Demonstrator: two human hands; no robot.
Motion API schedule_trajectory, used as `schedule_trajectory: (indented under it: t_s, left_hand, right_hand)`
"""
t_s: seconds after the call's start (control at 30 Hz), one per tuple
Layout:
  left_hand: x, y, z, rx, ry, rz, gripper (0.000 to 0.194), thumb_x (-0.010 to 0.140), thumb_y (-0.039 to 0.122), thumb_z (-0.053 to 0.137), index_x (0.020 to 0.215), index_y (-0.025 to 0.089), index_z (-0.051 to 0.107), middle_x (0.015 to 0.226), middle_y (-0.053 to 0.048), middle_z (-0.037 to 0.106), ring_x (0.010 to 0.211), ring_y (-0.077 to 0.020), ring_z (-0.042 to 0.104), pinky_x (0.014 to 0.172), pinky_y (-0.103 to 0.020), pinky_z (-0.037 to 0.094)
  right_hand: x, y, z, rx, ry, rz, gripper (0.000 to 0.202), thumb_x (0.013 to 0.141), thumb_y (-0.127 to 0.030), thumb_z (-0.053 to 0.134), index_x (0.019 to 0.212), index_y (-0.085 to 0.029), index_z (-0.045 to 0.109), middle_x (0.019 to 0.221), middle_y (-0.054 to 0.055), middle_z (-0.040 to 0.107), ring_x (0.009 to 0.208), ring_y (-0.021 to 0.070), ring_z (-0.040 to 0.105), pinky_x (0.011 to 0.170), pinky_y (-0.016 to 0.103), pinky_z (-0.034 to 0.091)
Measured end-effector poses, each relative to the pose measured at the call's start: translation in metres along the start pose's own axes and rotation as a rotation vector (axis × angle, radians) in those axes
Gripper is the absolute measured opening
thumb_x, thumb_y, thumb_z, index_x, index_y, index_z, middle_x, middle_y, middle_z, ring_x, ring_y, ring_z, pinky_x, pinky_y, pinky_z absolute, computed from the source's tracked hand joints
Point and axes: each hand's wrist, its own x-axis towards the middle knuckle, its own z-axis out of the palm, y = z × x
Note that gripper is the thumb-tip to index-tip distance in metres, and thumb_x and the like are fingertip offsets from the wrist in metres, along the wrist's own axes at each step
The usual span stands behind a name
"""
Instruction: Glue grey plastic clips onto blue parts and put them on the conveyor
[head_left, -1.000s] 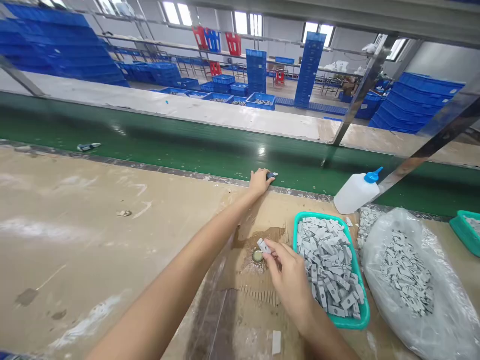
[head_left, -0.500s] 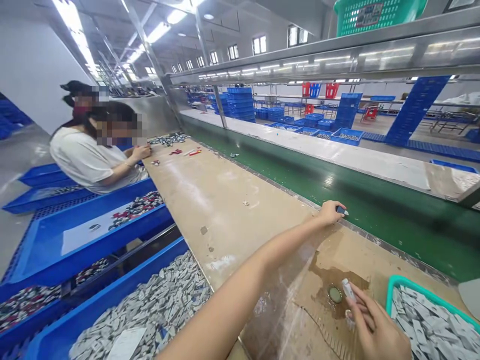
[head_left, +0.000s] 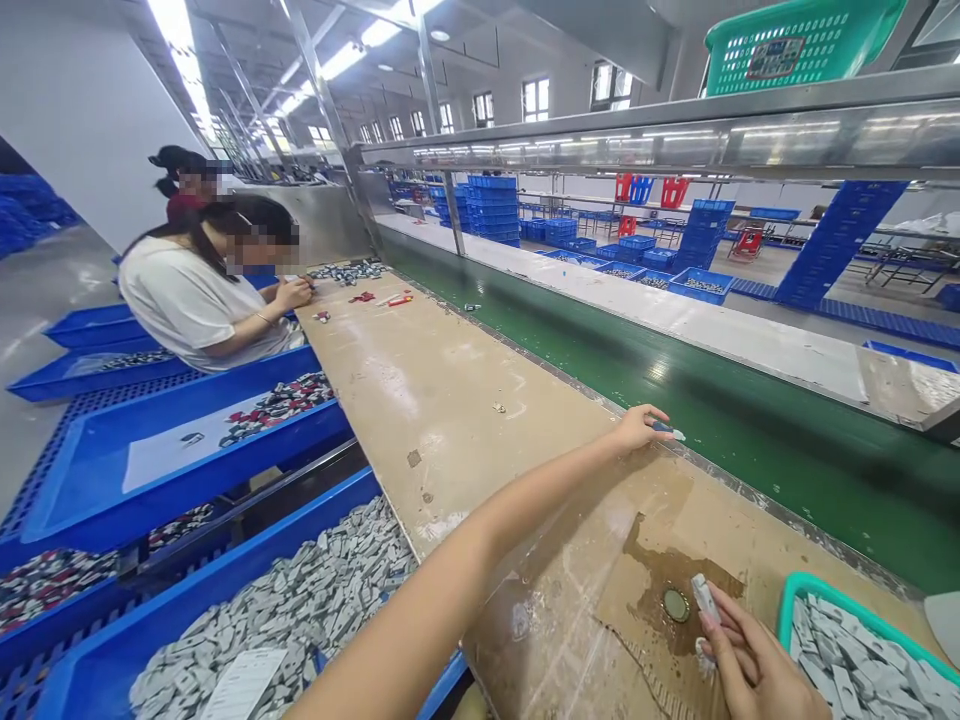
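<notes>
My left hand (head_left: pixel 637 428) reaches across the bench to the near edge of the green belt, fingers stretched and apart. Just under its fingertips is a small dark blue piece (head_left: pixel 663 427) with a pale tip; whether the fingers still touch it I cannot tell. My right hand (head_left: pixel 761 655), low at the right, pinches a small light grey plastic piece (head_left: pixel 703 597) upright between thumb and fingers. A whitish bit (head_left: pixel 705 652) shows below those fingers. Beside the held piece, a round metal-rimmed disc (head_left: pixel 676 604) sits on wet cardboard (head_left: pixel 649 560).
A green basket (head_left: pixel 786 612) of grey pieces stands right of my right hand. Blue trays (head_left: pixel 349 500) of pieces line the bench's left side. The green belt (head_left: pixel 570 345) runs along the far side. A co-worker (head_left: pixel 195 300) sits ahead at left.
My left hand has drawn back slightly from the belt and its fingers have opened from around the dark blue piece. My right hand keeps its pinch, almost in place. The view has shifted a little.
</notes>
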Motion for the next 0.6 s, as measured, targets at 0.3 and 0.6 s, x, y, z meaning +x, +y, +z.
schedule_trajectory:
  t_s: [0.3,0.6]
  left_hand:
    - [-0.061,-0.013,0.001,-0.507,-0.113,-0.091,0.057,0.047,0.034,0.095,0.088,0.012,0.063,0.08,-0.005,0.068,0.071,-0.0136,0.067,0.083,-0.032,0.051]
    - [-0.095,-0.025,-0.012,-0.668,-0.199,-0.153,0.055,0.053,0.031,0.093,0.097,0.012,0.067,0.08,-0.005,0.07,0.071,-0.0128,0.066,0.075,-0.028,0.052]
  right_hand:
    - [0.016,0.014,-0.01,0.126,-0.186,0.026,0.053,0.074,-0.069,0.063,0.094,-0.022,0.076,0.098,0.01,0.076,0.074,0.0227,0.075,0.06,0.022,0.06]
    - [0.016,-0.01,-0.012,0.099,-0.202,0.16,0.056,0.076,-0.066,0.063,0.101,-0.019,0.077,0.093,0.011,0.078,0.073,0.026,0.075,0.06,0.029,0.061]
